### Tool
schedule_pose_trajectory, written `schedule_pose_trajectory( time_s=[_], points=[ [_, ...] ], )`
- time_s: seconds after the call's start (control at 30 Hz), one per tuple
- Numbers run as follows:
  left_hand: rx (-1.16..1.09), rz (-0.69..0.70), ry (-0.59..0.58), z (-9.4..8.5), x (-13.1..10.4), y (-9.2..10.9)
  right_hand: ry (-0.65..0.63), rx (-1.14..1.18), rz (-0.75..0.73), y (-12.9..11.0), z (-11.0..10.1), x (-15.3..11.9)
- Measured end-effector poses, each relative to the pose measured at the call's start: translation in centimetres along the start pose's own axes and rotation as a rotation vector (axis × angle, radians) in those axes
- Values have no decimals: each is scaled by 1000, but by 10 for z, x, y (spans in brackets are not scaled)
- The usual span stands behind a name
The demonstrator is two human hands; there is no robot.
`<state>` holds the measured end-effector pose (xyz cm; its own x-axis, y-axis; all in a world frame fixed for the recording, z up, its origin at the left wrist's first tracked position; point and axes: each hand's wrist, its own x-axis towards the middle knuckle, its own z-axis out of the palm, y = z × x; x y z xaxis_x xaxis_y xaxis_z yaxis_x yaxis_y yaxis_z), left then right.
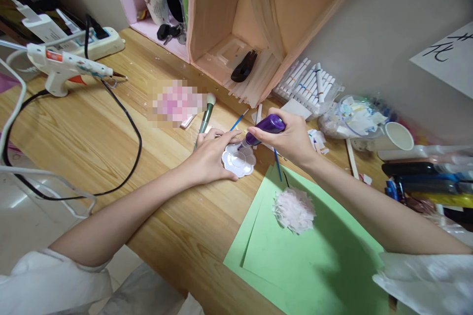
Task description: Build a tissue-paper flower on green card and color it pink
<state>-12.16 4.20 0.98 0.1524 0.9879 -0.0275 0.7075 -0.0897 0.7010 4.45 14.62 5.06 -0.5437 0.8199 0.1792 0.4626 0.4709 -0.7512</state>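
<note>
A small white flower-shaped palette [239,160] lies on the wooden table. My left hand [214,156] holds it by its left edge, the fingers curved around the rim. In my right hand [290,138] is a purple bottle [269,127], gripped and tilted so that its nozzle points down at the palette's upper part. A round, ruffled pale pink paper piece [294,210] rests on green sheets [318,266] below my right forearm. Thin blue brushes [239,119] lie close to both hands.
A hot glue gun [66,66] and its looping black cable [138,150] are at the left. A green-handled brush [207,113] lies beyond my left hand. Markers [308,81], a scrap tub [351,115] and a paper cup [395,137] stand at the back right.
</note>
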Motion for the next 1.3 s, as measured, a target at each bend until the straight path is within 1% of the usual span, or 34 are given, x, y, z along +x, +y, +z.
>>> schedule_pose_trajectory(
  time_s=[0.3, 0.53, 0.73, 1.0, 1.3],
  points=[
    [1, -6, 2, 0, 1, 0, -3, 16, 4, -3, 0, 0],
    [-4, -12, -8, -1, 1, 1, 7, -12, -17, -4, -2, 1],
    [0, 5, 8, -1, 1, 1, 32, -57, -82, -4, -4, -1],
    [-17, 15, 15, 1, 1, -1, -1, -83, -149, 1, -7, -5],
    [-2, -4, -5, 0, 1, 0, 104, -47, -78, 3, 1, -2]
  ],
)
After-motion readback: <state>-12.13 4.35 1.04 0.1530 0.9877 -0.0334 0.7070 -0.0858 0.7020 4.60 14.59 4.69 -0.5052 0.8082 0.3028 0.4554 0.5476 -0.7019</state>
